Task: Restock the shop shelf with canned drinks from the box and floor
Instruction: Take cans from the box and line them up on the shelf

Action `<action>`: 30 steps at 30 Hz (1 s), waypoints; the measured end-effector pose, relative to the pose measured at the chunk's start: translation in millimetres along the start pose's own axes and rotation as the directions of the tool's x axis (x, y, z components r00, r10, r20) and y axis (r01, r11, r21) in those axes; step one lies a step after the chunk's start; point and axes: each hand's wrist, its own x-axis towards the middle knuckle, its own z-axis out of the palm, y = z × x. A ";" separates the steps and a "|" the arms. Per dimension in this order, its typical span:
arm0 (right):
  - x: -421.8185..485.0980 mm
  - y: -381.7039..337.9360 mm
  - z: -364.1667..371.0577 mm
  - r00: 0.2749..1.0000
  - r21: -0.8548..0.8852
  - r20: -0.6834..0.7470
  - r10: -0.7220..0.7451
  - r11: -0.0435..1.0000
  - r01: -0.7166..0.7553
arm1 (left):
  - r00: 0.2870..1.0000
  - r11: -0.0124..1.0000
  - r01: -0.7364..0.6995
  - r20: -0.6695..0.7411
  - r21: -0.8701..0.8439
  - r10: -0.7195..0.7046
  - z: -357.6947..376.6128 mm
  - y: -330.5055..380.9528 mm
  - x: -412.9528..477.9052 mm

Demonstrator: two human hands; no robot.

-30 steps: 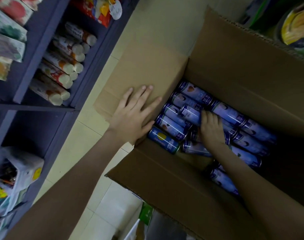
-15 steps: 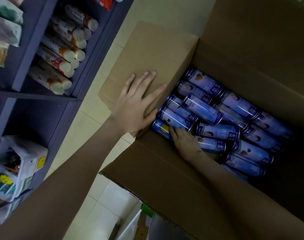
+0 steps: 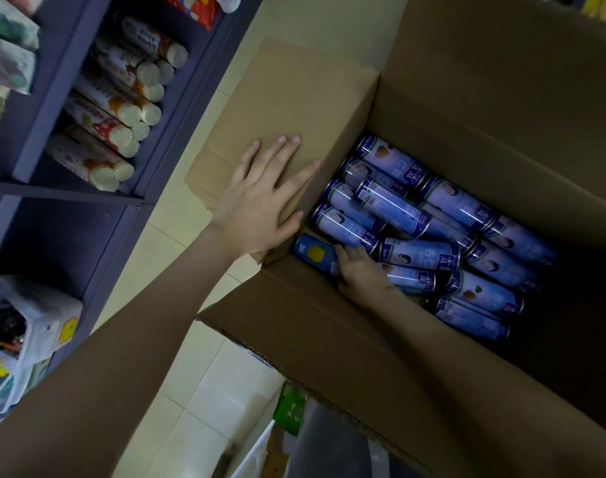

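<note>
Operator: Relocated since one second ago: my right hand, from the middle of the can pile to the box corner nearest me. Left hand position unchanged.

Supervisor: Report finger state, nearest first.

Operator: Right hand: fingers curled onto the dark blue can, which lies on its side in that corner, against the box wall. Can not yet lifted. Left hand: fingers straight, palm pressed flat on the side flap, holding it open.

Supervisor: Stock location?

Operator: Pale blue cans lie loose on their sides in the cardboard box, at least two deep, unsorted. Beyond the flap, the shelf holds white and orange canisters lying end outward.

Supervisor: Progress?

Operator: My estimate: early. Box is well filled; no blue can is visible on the shelf. Remaining steps: lift this can, transfer it, repeat for the pile. Floor stock is not in view.
</note>
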 end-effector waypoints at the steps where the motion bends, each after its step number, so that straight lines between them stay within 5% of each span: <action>1: -8.8 0.1 -9.5 0.998 -0.019 -0.048 -0.032 0.999 0.031 | 1.000 1.000 -0.001 0.014 0.006 0.001 -3.9 0.3 -0.3; 9: -113.0 11.1 -130.6 0.881 -0.304 -0.365 -0.302 0.933 0.194 | 0.972 0.968 -0.121 0.173 -0.219 0.161 -92.8 26.1 11.6; 19: -316.8 48.1 -255.2 0.667 -0.253 -0.667 -0.330 0.944 0.214 | 0.956 0.918 -0.294 -0.094 -0.266 0.279 -231.4 203.8 45.4; 23: -414.1 92.3 -266.8 0.573 0.070 -0.809 -0.133 0.945 0.318 | 0.955 0.888 -0.282 -0.191 -0.364 0.226 -278.4 300.8 58.3; 27: -499.5 135.5 -277.6 0.416 0.372 -0.890 0.184 0.821 0.433 | 0.959 0.800 -0.235 -0.265 -0.552 0.099 -320.5 397.4 69.9; 30: -549.4 155.0 -295.9 0.367 0.464 -0.876 0.312 0.751 0.469 | 0.957 0.715 -0.229 -0.286 -0.660 0.042 -353.7 456.3 81.1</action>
